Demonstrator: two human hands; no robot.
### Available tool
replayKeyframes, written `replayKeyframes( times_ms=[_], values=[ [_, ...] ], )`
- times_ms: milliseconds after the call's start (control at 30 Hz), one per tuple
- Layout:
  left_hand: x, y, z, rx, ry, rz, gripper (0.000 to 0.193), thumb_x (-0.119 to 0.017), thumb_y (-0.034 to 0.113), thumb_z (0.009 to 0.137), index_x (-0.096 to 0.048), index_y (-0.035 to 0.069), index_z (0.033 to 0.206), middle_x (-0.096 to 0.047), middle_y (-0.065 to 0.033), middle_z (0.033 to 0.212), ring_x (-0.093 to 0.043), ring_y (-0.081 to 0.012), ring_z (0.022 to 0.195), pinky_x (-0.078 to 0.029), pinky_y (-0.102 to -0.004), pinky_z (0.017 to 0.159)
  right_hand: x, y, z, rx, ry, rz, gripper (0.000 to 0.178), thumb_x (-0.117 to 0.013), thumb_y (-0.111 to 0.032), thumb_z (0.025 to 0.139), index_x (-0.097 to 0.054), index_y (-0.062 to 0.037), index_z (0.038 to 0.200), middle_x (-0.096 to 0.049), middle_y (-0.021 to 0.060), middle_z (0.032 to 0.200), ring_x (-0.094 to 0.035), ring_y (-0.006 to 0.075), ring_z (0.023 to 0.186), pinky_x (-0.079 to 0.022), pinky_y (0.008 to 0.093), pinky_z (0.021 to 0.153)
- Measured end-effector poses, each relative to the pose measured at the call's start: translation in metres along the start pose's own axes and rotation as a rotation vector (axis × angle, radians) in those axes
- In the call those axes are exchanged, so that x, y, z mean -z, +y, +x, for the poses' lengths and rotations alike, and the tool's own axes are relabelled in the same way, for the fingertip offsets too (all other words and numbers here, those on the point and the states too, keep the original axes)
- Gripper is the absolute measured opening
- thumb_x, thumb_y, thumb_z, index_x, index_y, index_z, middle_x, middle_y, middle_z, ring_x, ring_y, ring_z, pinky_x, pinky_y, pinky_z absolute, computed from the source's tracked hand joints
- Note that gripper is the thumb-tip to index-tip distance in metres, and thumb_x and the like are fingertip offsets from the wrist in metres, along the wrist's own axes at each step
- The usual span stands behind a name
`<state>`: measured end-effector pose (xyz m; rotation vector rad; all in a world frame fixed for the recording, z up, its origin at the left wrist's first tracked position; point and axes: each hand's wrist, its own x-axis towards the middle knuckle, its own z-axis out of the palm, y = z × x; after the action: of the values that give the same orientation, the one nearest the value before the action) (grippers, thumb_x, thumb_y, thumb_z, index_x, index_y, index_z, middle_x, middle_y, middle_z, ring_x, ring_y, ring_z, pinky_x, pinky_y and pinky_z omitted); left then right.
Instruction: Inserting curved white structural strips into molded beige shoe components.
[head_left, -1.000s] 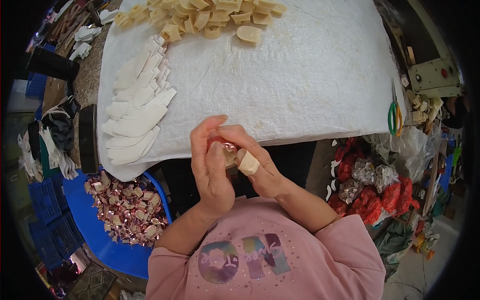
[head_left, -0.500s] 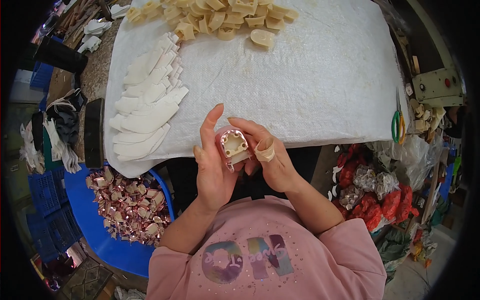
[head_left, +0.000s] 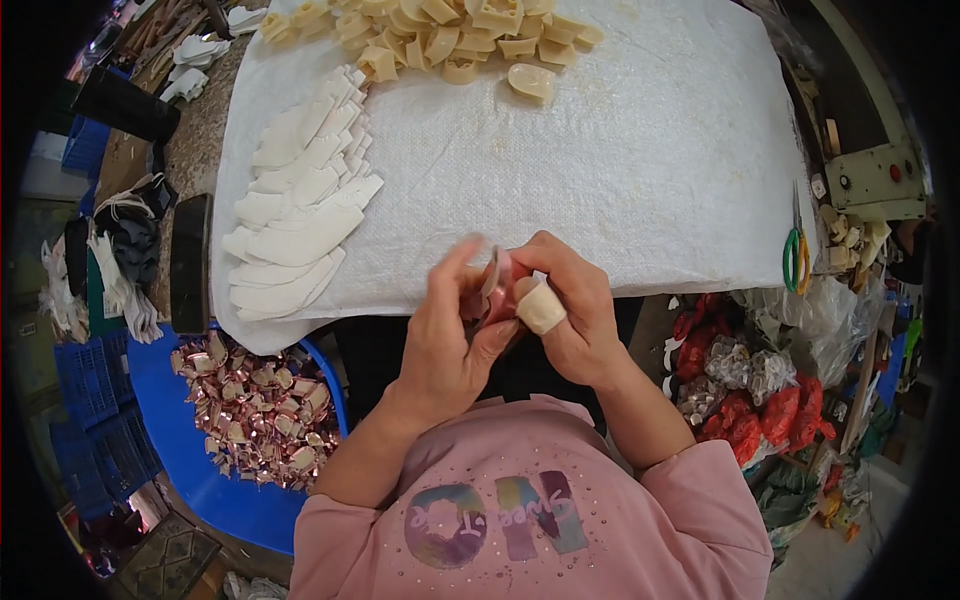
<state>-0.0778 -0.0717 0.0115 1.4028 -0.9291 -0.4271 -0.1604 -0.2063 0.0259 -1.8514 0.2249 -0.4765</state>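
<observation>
A shiny pink-covered shoe heel (head_left: 497,285) is held between both hands over the table's near edge, turned on its side. My left hand (head_left: 448,325) has its thumb and fingers around the heel's left side; its forefinger is smeared by motion. My right hand (head_left: 580,310) grips the heel from the right, with a beige wrap (head_left: 540,306) on its thumb. Part of the heel is hidden by the fingers. Overlapping white curved pieces (head_left: 310,222) lie in a fanned row left of my hands. Bare cream heels (head_left: 460,40) are heaped at the far side, one slightly apart (head_left: 531,83).
White woven sheeting (head_left: 600,170) covers the table. At lower left, a blue tub (head_left: 215,505) holds many pink-covered heels (head_left: 265,415). A dark phone-like slab (head_left: 189,265) lies by the left edge. Green-and-orange-handled scissors (head_left: 796,258) lie at the right edge, above red bags (head_left: 745,425).
The heel has turned from showing its open cream inside to standing on its side. My right hand has closed around it and my left fingers have bent in.
</observation>
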Motion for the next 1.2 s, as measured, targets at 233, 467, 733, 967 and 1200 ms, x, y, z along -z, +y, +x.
replayKeyframes(
  times_ms=[233, 467, 733, 967, 1200],
  values=[
    [0.016, 0.009, 0.004, 0.144, -0.075, 0.142, 0.048, -0.064, -0.011, 0.071, -0.049, -0.002, 0.115, -0.051, -0.0059, 0.1, -0.053, -0.0112, 0.09, -0.044, -0.0197, 0.073, 0.007, 0.021, 0.009, -0.392, -0.168, 0.684, 0.024, -0.051, -0.026, 0.093, -0.056, -0.0026, 0.088, -0.056, 0.0015, 0.081, -0.05, 0.0064, 0.067, -0.041, 0.0221, 0.058],
    [0.011, 0.014, 0.011, -0.079, -0.122, 0.314, 0.049, -0.066, -0.012, 0.067, -0.051, 0.0, 0.113, -0.051, -0.0067, 0.091, -0.053, -0.0102, 0.072, -0.045, -0.0207, 0.059, 0.014, 0.012, 0.011, 0.056, -0.156, 0.033, 0.016, -0.054, -0.016, 0.088, -0.056, -0.0021, 0.082, -0.059, 0.0055, 0.068, -0.056, 0.0126, 0.063, -0.045, 0.0276, 0.057],
    [0.006, 0.012, 0.015, -0.153, -0.007, 0.445, 0.048, -0.08, 0.004, 0.059, -0.047, 0.001, 0.094, -0.054, -0.0049, 0.073, -0.054, -0.0098, 0.06, -0.045, -0.0216, 0.053, 0.005, 0.029, -0.002, -0.218, -0.148, 0.654, 0.019, -0.051, -0.015, 0.091, -0.062, -0.0022, 0.1, -0.063, 0.0054, 0.088, -0.059, 0.0131, 0.081, -0.047, 0.0266, 0.069],
    [-0.01, 0.002, 0.013, -0.235, 0.13, 0.589, 0.048, -0.081, 0.006, 0.059, -0.045, 0.001, 0.09, -0.057, -0.0074, 0.073, -0.058, -0.0122, 0.06, -0.047, -0.0244, 0.053, -0.016, 0.022, -0.008, -0.144, 0.08, 0.422, 0.028, -0.044, -0.024, 0.097, -0.057, -0.0012, 0.107, -0.058, 0.0046, 0.095, -0.054, 0.0097, 0.083, -0.045, 0.0234, 0.071],
    [-0.016, 0.001, 0.012, -0.235, 0.283, 0.552, 0.047, -0.081, 0.007, 0.061, -0.045, 0.0, 0.09, -0.057, -0.0082, 0.072, -0.058, -0.0126, 0.059, -0.047, -0.0239, 0.052, -0.031, 0.011, -0.013, -0.28, 0.121, 0.96, 0.035, -0.039, -0.03, 0.099, -0.054, -0.0005, 0.111, -0.059, 0.0059, 0.102, -0.057, 0.0151, 0.088, -0.047, 0.0271, 0.075]
  ],
)
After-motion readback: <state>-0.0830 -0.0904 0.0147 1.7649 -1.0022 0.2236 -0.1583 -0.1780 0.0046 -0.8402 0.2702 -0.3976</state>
